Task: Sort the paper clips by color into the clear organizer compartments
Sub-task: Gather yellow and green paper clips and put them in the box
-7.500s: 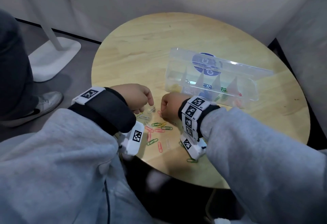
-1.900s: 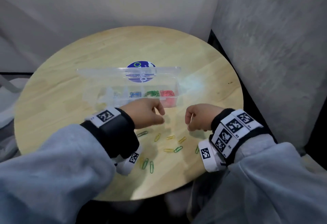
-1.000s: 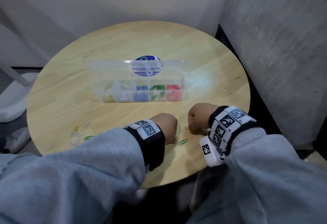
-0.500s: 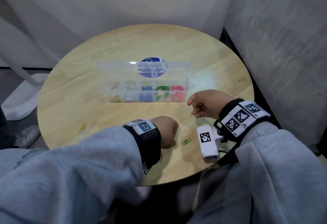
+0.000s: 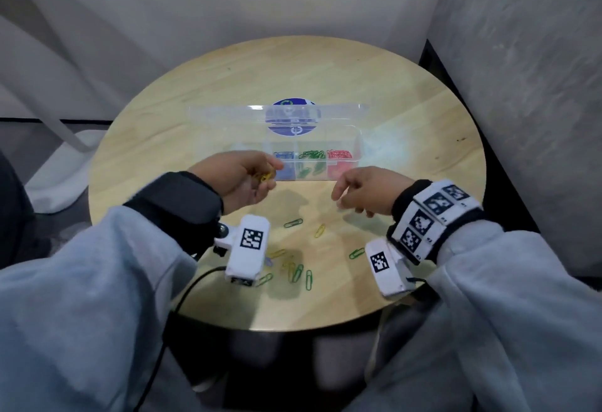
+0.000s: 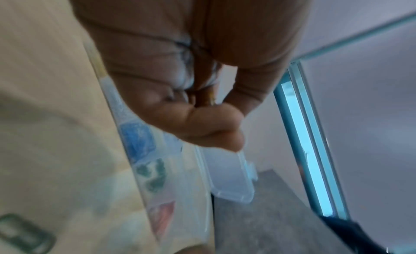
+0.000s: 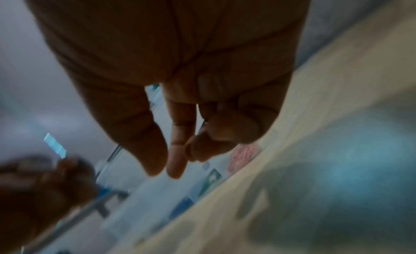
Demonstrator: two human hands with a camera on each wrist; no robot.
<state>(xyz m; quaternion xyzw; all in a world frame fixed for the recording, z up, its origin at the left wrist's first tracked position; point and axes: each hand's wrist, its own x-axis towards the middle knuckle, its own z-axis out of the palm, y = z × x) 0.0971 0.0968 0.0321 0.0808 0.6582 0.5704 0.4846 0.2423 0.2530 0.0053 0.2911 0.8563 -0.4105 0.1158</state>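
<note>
The clear organizer (image 5: 361,148) stands open mid-table, holding blue clips (image 5: 282,155), green clips (image 5: 312,154) and red clips (image 5: 338,155) in separate compartments. My left hand (image 5: 260,179) hovers palm-up at the organizer's near left side, its fingers curled round several yellow paper clips (image 5: 265,178). The left wrist view shows that hand (image 6: 209,104) closed, with a bit of yellow (image 6: 211,97) between the fingers. My right hand (image 5: 342,196) hangs above the table in front of the red compartment, fingers loosely bent and empty, as also shows in the right wrist view (image 7: 178,161).
Loose clips lie on the round wooden table (image 5: 423,138) near its front edge: a green one (image 5: 293,222), a yellow one (image 5: 320,230), another green (image 5: 356,252) and a mixed cluster (image 5: 294,271). A wall (image 5: 521,86) closes the right side.
My left hand has lifted off the table toward the organizer and now holds yellow clips. My right hand, which pinched a yellow clip half a second ago, is now empty and lower.
</note>
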